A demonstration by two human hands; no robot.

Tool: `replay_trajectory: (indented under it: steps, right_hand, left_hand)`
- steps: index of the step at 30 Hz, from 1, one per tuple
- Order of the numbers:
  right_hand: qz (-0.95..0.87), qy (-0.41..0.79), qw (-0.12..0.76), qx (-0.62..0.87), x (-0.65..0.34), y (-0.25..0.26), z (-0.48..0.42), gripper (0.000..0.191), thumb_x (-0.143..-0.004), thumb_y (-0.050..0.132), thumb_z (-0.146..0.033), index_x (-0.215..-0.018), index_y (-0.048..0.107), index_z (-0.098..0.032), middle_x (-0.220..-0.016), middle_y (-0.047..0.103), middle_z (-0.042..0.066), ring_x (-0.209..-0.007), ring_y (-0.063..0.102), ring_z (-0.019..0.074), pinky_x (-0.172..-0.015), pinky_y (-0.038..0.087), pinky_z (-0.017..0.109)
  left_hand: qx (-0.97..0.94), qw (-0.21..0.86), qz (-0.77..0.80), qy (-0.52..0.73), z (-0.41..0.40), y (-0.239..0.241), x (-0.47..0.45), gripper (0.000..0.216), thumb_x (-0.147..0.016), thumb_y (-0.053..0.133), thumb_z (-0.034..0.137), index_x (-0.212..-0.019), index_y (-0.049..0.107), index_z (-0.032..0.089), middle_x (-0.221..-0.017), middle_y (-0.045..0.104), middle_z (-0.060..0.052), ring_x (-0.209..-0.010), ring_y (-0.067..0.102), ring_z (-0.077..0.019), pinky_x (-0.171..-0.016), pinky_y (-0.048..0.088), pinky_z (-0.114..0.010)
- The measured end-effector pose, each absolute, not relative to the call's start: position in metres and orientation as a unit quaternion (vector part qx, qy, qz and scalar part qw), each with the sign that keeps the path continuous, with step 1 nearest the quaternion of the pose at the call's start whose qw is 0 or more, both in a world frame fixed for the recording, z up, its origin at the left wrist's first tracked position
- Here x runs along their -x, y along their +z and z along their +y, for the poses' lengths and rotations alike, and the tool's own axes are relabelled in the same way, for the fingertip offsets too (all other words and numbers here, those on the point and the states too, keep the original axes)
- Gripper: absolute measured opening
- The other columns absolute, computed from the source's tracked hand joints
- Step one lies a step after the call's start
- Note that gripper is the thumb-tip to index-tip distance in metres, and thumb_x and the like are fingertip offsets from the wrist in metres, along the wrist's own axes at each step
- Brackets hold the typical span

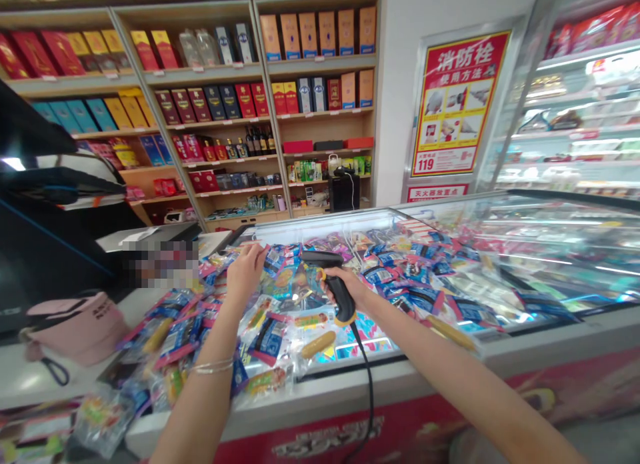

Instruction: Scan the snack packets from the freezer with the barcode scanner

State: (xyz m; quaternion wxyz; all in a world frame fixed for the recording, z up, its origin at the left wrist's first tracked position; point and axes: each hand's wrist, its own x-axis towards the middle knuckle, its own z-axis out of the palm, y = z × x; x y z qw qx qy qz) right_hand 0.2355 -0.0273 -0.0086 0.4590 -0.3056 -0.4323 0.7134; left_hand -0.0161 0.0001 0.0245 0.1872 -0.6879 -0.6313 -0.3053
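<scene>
My right hand [350,285] is wrapped round the grip of a black barcode scanner [331,277] with a yellow band, its head pointing left over the freezer lid. A black cable [367,377] hangs from it. My left hand [245,272] reaches over a heap of snack packets [260,317] on the glass lid, its fingers pinching the edge of a blue packet [274,259]. A thin bracelet sits on my left forearm.
The chest freezer [450,357] with sliding glass lids runs across the front, full of blue and pink packets. A pink cap [75,324] lies on the counter at left. Shelves of boxed bottles fill the back wall. A red fire-hydrant poster [457,104] hangs at right.
</scene>
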Motion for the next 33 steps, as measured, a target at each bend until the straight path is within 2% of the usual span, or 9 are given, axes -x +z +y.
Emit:
replay_trajectory:
  steps: [3, 6, 10, 14, 19, 22, 26, 30, 33]
  right_hand:
    - [-0.423, 0.706, 0.479, 0.306, -0.245, 0.009, -0.026, 0.016, -0.073, 0.059, -0.030, -0.071, 0.059, -0.014, -0.057, 0.059, 0.001, -0.040, 0.049, 0.0086, -0.038, 0.039, 0.020]
    - [-0.424, 0.686, 0.506, 0.308, -0.271, 0.029, -0.029, 0.015, -0.074, 0.059, -0.029, -0.072, 0.060, -0.015, -0.058, 0.060, 0.001, -0.042, 0.049, 0.0086, -0.039, 0.040, 0.020]
    - [-0.401, 0.662, 0.547, 0.318, -0.330, 0.041, -0.038, 0.014, -0.076, 0.058, -0.028, -0.076, 0.061, -0.015, -0.057, 0.058, 0.001, -0.042, 0.046, 0.0083, -0.037, 0.039, 0.019]
    - [-0.362, 0.622, 0.604, 0.344, -0.394, 0.029, -0.051, 0.011, -0.075, 0.058, -0.027, -0.075, 0.058, -0.016, -0.058, 0.056, 0.001, -0.042, 0.045, 0.0082, -0.036, 0.038, 0.019]
    - [-0.325, 0.567, 0.641, 0.402, -0.456, -0.001, -0.072, 0.014, -0.074, 0.058, -0.030, -0.075, 0.057, -0.017, -0.061, 0.056, 0.001, -0.041, 0.046, 0.0085, -0.035, 0.037, 0.020]
    - [-0.303, 0.553, 0.668, 0.395, -0.476, -0.014, -0.081, 0.014, -0.072, 0.059, -0.030, -0.075, 0.058, -0.017, -0.061, 0.055, 0.000, -0.041, 0.045, 0.0081, -0.036, 0.038, 0.019]
    - [-0.277, 0.551, 0.700, 0.359, -0.484, -0.021, -0.085, 0.013, -0.072, 0.058, -0.029, -0.077, 0.059, -0.017, -0.061, 0.053, -0.001, -0.042, 0.043, 0.0068, -0.036, 0.037, 0.017]
    - [-0.261, 0.543, 0.719, 0.346, -0.486, -0.023, -0.089, 0.014, -0.073, 0.057, -0.031, -0.079, 0.060, -0.018, -0.062, 0.051, -0.001, -0.042, 0.041, 0.0072, -0.034, 0.035, 0.017]
    - [-0.243, 0.517, 0.744, 0.348, -0.488, -0.025, -0.092, 0.014, -0.074, 0.056, -0.031, -0.079, 0.060, -0.019, -0.064, 0.050, -0.001, -0.043, 0.041, 0.0077, -0.034, 0.036, 0.018]
  left_hand:
    - [0.700, 0.138, -0.640, -0.286, 0.003, 0.037, 0.010, 0.029, -0.094, 0.031, 0.040, -0.096, 0.053, 0.021, -0.087, 0.067, -0.008, -0.076, 0.064, -0.0207, -0.059, 0.036, -0.024]
    - [0.720, 0.017, -0.636, -0.276, 0.008, 0.051, -0.011, 0.026, -0.093, 0.032, 0.041, -0.092, 0.049, 0.021, -0.072, 0.065, -0.004, -0.057, 0.062, -0.0179, -0.053, 0.038, -0.024]
    - [0.722, -0.194, -0.584, -0.316, 0.014, 0.058, -0.066, 0.019, -0.091, 0.038, 0.039, -0.091, 0.044, 0.022, -0.075, 0.065, -0.001, -0.050, 0.063, -0.0151, -0.048, 0.043, -0.023]
    - [0.697, -0.297, -0.554, -0.345, 0.021, 0.047, -0.132, 0.018, -0.091, 0.041, 0.038, -0.093, 0.043, 0.020, -0.081, 0.066, -0.003, -0.051, 0.064, -0.0151, -0.050, 0.049, -0.026]
    - [0.676, -0.303, -0.555, -0.378, 0.027, 0.013, -0.197, 0.027, -0.095, 0.031, 0.038, -0.109, 0.041, 0.018, -0.096, 0.066, -0.012, -0.063, 0.068, -0.0173, -0.056, 0.052, -0.029]
    - [0.677, -0.254, -0.551, -0.416, 0.024, -0.007, -0.225, 0.035, -0.095, 0.029, 0.035, -0.123, 0.036, 0.014, -0.110, 0.062, -0.018, -0.090, 0.068, -0.0218, -0.074, 0.053, -0.034]
    - [0.711, -0.118, -0.548, -0.424, 0.013, -0.026, -0.247, 0.050, -0.092, 0.035, 0.038, -0.134, 0.036, 0.010, -0.136, 0.043, -0.025, -0.130, 0.042, -0.0306, -0.103, 0.037, -0.043]
    - [0.739, -0.103, -0.569, -0.346, 0.002, -0.038, -0.253, 0.059, -0.090, 0.034, 0.052, -0.137, 0.041, 0.017, -0.146, 0.035, -0.021, -0.137, 0.028, -0.0380, -0.109, 0.022, -0.055]
    - [0.742, -0.132, -0.566, -0.334, -0.001, -0.042, -0.252, 0.064, -0.089, 0.031, 0.057, -0.140, 0.037, 0.019, -0.149, 0.032, -0.019, -0.139, 0.022, -0.0374, -0.110, 0.018, -0.056]
